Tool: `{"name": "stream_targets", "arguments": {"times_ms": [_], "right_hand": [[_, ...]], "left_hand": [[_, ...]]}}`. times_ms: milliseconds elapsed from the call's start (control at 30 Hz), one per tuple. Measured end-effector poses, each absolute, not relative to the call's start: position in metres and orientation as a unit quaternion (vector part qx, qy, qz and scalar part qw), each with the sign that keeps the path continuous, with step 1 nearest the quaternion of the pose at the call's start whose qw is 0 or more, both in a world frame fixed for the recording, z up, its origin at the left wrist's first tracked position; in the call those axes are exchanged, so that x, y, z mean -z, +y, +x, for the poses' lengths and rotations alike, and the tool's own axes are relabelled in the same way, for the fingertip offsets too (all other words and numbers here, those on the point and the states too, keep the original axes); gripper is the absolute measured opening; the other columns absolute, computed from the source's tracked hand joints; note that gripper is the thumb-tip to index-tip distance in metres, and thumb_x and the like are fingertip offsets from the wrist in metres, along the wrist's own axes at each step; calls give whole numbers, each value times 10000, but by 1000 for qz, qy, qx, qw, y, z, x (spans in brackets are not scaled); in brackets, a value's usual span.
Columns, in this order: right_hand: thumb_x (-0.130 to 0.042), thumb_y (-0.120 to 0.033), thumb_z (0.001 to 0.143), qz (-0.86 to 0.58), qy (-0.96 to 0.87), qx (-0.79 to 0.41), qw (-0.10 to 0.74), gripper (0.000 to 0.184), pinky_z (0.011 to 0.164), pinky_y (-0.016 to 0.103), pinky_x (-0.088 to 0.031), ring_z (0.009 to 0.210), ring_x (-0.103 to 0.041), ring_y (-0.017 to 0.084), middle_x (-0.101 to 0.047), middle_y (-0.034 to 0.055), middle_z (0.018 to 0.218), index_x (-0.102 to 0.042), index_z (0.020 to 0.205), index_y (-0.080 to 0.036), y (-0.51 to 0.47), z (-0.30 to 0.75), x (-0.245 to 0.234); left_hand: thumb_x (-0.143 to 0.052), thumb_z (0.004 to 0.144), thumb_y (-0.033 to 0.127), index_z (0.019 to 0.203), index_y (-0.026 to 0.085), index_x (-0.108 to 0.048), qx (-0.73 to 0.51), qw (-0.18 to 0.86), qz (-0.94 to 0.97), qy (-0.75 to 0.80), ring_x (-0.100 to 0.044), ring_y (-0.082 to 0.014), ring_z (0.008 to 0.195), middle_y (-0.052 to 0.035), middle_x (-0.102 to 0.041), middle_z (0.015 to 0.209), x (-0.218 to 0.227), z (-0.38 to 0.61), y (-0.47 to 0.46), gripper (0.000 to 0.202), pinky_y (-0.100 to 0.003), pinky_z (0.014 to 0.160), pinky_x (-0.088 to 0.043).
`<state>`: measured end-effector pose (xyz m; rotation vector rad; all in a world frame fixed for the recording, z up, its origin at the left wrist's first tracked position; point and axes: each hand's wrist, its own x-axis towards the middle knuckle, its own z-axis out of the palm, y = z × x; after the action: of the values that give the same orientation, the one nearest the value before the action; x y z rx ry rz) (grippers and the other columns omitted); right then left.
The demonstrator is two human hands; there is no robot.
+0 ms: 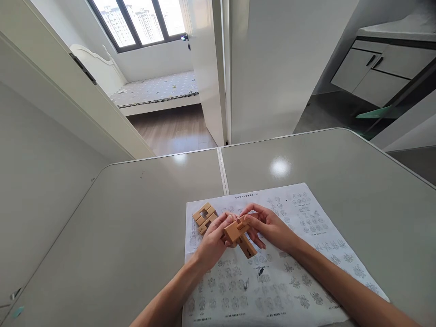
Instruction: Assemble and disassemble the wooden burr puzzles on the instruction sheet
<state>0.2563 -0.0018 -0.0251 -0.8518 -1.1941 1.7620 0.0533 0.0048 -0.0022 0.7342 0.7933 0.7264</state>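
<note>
My left hand (214, 240) and my right hand (269, 227) meet over a printed instruction sheet (289, 281). Between them they grip a partly joined wooden puzzle (238, 234) of interlocking notched bars. My left fingers wrap its left side. My right thumb and fingers pinch a small piece at its top. A second cluster of notched wooden pieces (203, 217) lies on the sheet just left of my left hand, not touched.
The sheet lies on a grey table (136, 236) with a seam (223, 175) down its middle. Beyond the far edge are a white wall, a doorway to a room with a bed (156, 88), and dark cabinets (378, 68) at the right.
</note>
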Motion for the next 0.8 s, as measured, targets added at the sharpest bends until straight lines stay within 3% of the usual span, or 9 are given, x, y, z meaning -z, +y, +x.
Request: {"name": "stream_targets", "arguments": {"times_ms": [233,433,633,800], "right_hand": [[-630,-541,1054,-332,-496,-693,404,351,455,211,-373,366,-448,69,-561,-103,522,-611,1090,-192,-3,259,26],[-643,-549,1044,-317,-501,-702,395,359,455,211,-323,391,-399,60,-537,-104,553,-606,1081,-194,-2,262,23],[-643,-538,1048,-308,-493,-715,389,346,451,209,-287,400,-360,56,-505,-115,541,-589,1064,-197,-3,262,24],[-648,-545,1043,-312,-491,-713,391,356,450,209,-305,402,-385,57,-533,-104,566,-587,1064,-195,-3,261,23]], "left_hand": [[-887,806,540,808,193,-523,-341,796,337,370,-291,-57,562,43,-470,763,1,55,5,504,-178,498,-274],[-793,898,571,887,203,-573,-356,786,365,351,-381,-73,541,18,-538,803,11,53,3,429,-189,443,-409],[-789,877,631,912,201,-579,-362,781,366,353,-484,-81,541,9,-570,815,13,54,2,480,-175,410,-436],[-776,887,634,917,196,-597,-374,775,368,353,-466,-73,559,6,-572,860,9,56,1,475,-179,433,-453]]}}
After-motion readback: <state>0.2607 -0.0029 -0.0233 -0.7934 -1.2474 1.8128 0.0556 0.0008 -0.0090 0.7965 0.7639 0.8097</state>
